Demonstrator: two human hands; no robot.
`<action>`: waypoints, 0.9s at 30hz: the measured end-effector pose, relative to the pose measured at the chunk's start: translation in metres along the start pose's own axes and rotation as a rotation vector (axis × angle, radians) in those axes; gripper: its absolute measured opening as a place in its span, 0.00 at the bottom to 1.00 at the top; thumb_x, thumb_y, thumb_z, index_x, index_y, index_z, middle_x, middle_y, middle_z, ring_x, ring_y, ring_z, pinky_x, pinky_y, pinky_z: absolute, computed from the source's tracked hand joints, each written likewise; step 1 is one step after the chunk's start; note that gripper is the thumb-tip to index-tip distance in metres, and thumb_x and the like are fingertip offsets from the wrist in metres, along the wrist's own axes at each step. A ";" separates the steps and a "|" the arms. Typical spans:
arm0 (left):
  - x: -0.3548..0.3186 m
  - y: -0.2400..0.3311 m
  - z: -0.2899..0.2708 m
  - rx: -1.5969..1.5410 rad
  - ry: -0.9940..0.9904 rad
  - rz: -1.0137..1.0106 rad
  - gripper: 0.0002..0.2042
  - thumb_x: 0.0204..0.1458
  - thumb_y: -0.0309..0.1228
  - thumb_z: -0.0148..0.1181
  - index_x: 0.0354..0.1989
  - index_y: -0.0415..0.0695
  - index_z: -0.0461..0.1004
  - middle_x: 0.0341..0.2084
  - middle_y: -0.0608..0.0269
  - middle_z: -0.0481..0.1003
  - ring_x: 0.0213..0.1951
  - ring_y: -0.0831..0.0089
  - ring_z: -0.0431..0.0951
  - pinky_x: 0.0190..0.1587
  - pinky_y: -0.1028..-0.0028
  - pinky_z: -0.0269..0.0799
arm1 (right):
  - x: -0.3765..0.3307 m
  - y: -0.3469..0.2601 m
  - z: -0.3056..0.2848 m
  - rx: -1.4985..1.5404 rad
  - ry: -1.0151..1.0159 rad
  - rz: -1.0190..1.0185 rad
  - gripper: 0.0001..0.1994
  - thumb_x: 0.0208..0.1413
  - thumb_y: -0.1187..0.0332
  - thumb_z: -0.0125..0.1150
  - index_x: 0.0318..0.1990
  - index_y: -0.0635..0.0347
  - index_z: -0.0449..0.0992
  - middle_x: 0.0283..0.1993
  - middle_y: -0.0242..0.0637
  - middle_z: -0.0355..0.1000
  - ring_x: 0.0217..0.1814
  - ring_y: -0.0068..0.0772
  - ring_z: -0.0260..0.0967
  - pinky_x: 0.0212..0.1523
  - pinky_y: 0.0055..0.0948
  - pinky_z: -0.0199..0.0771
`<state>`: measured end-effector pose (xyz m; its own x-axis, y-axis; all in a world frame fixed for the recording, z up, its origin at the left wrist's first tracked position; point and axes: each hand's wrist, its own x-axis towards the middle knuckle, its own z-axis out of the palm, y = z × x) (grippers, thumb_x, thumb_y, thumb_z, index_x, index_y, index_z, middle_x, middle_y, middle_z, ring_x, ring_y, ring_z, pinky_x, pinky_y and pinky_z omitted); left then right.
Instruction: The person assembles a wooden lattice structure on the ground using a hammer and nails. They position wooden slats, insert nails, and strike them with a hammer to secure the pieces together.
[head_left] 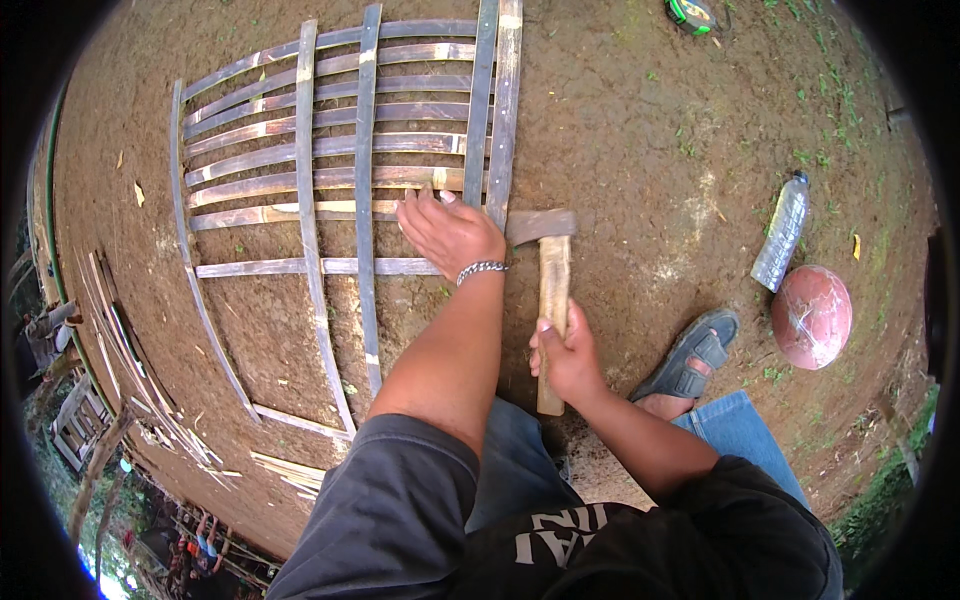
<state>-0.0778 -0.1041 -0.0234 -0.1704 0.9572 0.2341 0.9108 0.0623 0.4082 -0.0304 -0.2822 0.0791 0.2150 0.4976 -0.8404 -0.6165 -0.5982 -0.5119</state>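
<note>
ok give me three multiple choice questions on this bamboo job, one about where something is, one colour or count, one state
1. Where does the plastic bottle lie?
A. on the lattice
B. on the ground just above the reddish ball
C. in the left hand

2. What colour is the tape measure at the top edge?
A. green and black
B. white
C. orange

3. What is the right hand doing?
A. lying flat on the ground
B. gripping the hammer by its wooden handle
C. holding the bottle

Answers: 1 B, it lies on the dirt beside the ball. 2 A, its case shows green. 3 B, the fingers wrap the handle while the left hand presses the bamboo lattice.
</note>
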 end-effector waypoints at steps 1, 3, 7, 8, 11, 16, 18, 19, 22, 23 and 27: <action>0.001 0.001 -0.001 -0.006 -0.003 0.000 0.16 0.62 0.27 0.53 0.57 0.35 0.71 0.62 0.40 0.69 0.70 0.41 0.61 0.74 0.46 0.54 | 0.000 0.000 0.000 0.015 0.010 -0.021 0.19 0.73 0.68 0.51 0.67 0.60 0.58 0.34 0.34 0.68 0.23 0.22 0.67 0.23 0.26 0.73; 0.001 0.003 -0.002 -0.029 -0.015 -0.002 0.16 0.62 0.27 0.53 0.57 0.35 0.71 0.61 0.40 0.69 0.69 0.40 0.61 0.74 0.46 0.55 | -0.002 0.001 0.001 0.046 0.031 -0.062 0.20 0.73 0.68 0.52 0.67 0.59 0.58 0.33 0.34 0.68 0.23 0.22 0.67 0.23 0.26 0.73; 0.005 0.003 -0.002 -0.051 -0.012 -0.002 0.16 0.63 0.27 0.52 0.57 0.34 0.70 0.61 0.38 0.68 0.69 0.39 0.62 0.73 0.44 0.56 | -0.001 -0.002 0.003 0.011 0.006 -0.020 0.18 0.73 0.68 0.51 0.65 0.58 0.58 0.33 0.35 0.69 0.23 0.24 0.68 0.23 0.28 0.74; 0.004 0.002 -0.002 -0.043 -0.024 0.005 0.16 0.63 0.27 0.52 0.57 0.33 0.70 0.61 0.38 0.68 0.68 0.39 0.62 0.73 0.44 0.56 | -0.001 0.002 0.000 0.032 0.005 -0.037 0.19 0.73 0.68 0.52 0.66 0.59 0.59 0.33 0.34 0.69 0.23 0.23 0.68 0.23 0.27 0.73; 0.003 0.001 -0.005 -0.032 -0.039 0.020 0.16 0.63 0.26 0.51 0.57 0.33 0.70 0.61 0.38 0.68 0.68 0.38 0.62 0.72 0.43 0.56 | -0.001 0.002 0.000 0.026 -0.024 -0.030 0.19 0.73 0.67 0.53 0.66 0.58 0.59 0.33 0.34 0.68 0.23 0.23 0.67 0.23 0.26 0.73; 0.002 0.002 -0.007 -0.056 -0.052 -0.002 0.16 0.62 0.25 0.52 0.57 0.33 0.70 0.61 0.38 0.68 0.68 0.37 0.61 0.72 0.43 0.57 | -0.002 0.002 -0.001 0.017 0.001 -0.034 0.19 0.73 0.67 0.53 0.66 0.58 0.59 0.33 0.33 0.68 0.23 0.22 0.67 0.23 0.27 0.73; 0.003 0.001 -0.005 -0.057 -0.024 0.014 0.17 0.61 0.25 0.53 0.57 0.33 0.70 0.62 0.37 0.67 0.68 0.37 0.61 0.72 0.44 0.56 | 0.000 -0.001 0.000 0.001 -0.014 -0.003 0.19 0.73 0.67 0.53 0.66 0.59 0.59 0.33 0.33 0.68 0.23 0.22 0.67 0.23 0.27 0.73; 0.005 0.002 -0.004 -0.061 -0.011 0.025 0.17 0.61 0.25 0.53 0.57 0.33 0.70 0.62 0.37 0.67 0.69 0.37 0.61 0.73 0.44 0.56 | 0.000 0.000 -0.001 -0.006 -0.007 -0.011 0.19 0.73 0.67 0.53 0.66 0.59 0.59 0.33 0.33 0.68 0.23 0.22 0.67 0.23 0.27 0.73; 0.002 0.003 -0.006 -0.048 -0.045 0.006 0.17 0.61 0.25 0.53 0.58 0.33 0.69 0.62 0.38 0.67 0.69 0.37 0.60 0.73 0.44 0.56 | 0.001 0.004 -0.004 -0.019 -0.003 -0.026 0.20 0.72 0.67 0.54 0.67 0.59 0.58 0.33 0.33 0.68 0.23 0.22 0.67 0.23 0.27 0.73; 0.002 0.003 -0.006 -0.050 -0.043 0.008 0.17 0.61 0.25 0.53 0.58 0.33 0.69 0.62 0.38 0.67 0.69 0.37 0.60 0.73 0.44 0.56 | 0.002 0.003 -0.003 -0.018 -0.013 -0.025 0.21 0.72 0.67 0.54 0.67 0.59 0.58 0.33 0.33 0.68 0.23 0.22 0.67 0.23 0.26 0.73; 0.006 0.006 -0.007 -0.044 0.006 0.016 0.15 0.64 0.27 0.51 0.55 0.32 0.71 0.60 0.36 0.69 0.67 0.37 0.63 0.71 0.44 0.58 | 0.002 0.005 -0.005 -0.025 -0.030 -0.064 0.23 0.72 0.67 0.55 0.69 0.60 0.56 0.34 0.34 0.69 0.23 0.22 0.68 0.23 0.26 0.73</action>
<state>-0.0763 -0.1003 -0.0134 -0.1588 0.9561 0.2462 0.8958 0.0347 0.4431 -0.0295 -0.2874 0.0743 0.2304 0.5532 -0.8005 -0.5829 -0.5802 -0.5688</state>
